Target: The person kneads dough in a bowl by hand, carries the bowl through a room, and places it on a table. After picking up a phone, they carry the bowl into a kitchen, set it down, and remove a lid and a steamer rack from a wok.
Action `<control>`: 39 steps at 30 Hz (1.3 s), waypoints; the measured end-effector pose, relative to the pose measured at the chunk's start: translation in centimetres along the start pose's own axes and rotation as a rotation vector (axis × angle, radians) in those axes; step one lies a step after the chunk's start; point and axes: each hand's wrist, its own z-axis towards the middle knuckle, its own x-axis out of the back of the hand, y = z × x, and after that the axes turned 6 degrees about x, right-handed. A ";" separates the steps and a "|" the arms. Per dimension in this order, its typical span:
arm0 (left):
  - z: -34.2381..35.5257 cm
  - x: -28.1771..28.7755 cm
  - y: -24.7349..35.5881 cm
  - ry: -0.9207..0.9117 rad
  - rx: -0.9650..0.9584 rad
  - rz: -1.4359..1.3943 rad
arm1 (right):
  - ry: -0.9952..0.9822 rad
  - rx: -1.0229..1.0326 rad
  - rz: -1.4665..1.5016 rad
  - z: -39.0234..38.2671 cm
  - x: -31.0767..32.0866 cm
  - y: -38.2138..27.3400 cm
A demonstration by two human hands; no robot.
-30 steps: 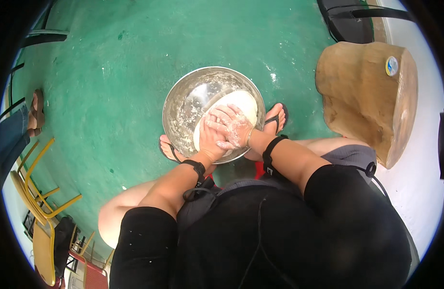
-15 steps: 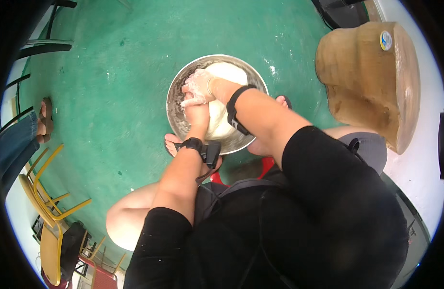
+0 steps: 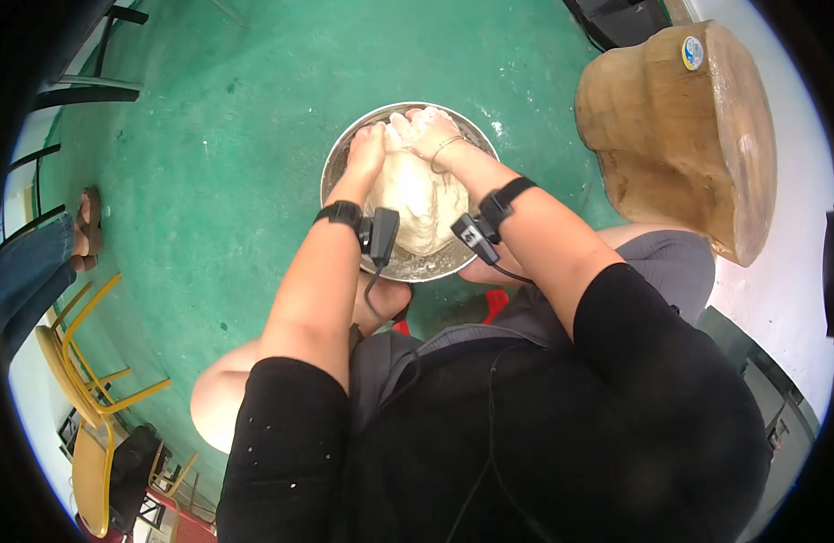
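Observation:
A big pale lump of dough [image 3: 410,204] fills much of a round metal bowl [image 3: 327,172] on the floor between my feet. At the dough's far left edge is my left hand [image 3: 366,147], its fingers curled in against the dough and partly hidden. My right hand [image 3: 428,132], dusted white, grips the dough's far edge with bent fingers, just right of the left hand. The near part of the dough is uncovered and looks creased. Whitish residue coats the bowl's inner wall.
A carved wooden stump seat [image 3: 679,136] stands at the right by the white wall. Yellow-framed chairs [image 3: 91,434] are at the lower left. Another person's sandaled foot [image 3: 89,222] rests at the far left. Black straps with small devices circle both my forearms.
My hands have come apart from their stacked position at the bowl's left side. The right hand has moved right and away, the left up to the far edge. More dough shows.

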 end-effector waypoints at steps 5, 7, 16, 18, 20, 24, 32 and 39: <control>-1.5 0.3 -0.2 0.007 0.123 -0.152 | -0.177 -0.018 0.145 0.2 2.1 -0.7; -4.9 0.9 -1.0 -0.195 0.106 -0.254 | -0.206 -0.281 0.485 -1.0 3.3 -1.1; -17.9 4.5 0.6 -0.304 -0.174 0.238 | 0.064 0.186 0.283 -8.8 -3.4 -2.6; -18.8 5.3 -1.0 -0.074 -0.270 0.238 | 0.042 0.160 0.213 -11.2 -2.9 -5.7; -19.2 4.8 -1.3 0.194 -0.415 0.135 | 0.020 0.121 0.140 -13.7 -3.1 -8.1; -18.3 -0.1 -2.5 -0.001 -0.523 0.063 | 0.270 0.090 0.006 -16.8 -6.0 -9.7; -17.5 -1.7 -4.0 0.182 -0.734 0.468 | 0.066 0.187 -0.129 -16.5 -8.6 -6.0; -11.1 -1.0 -5.2 0.187 -0.698 0.510 | 0.083 0.207 -0.115 -10.8 -9.9 -3.2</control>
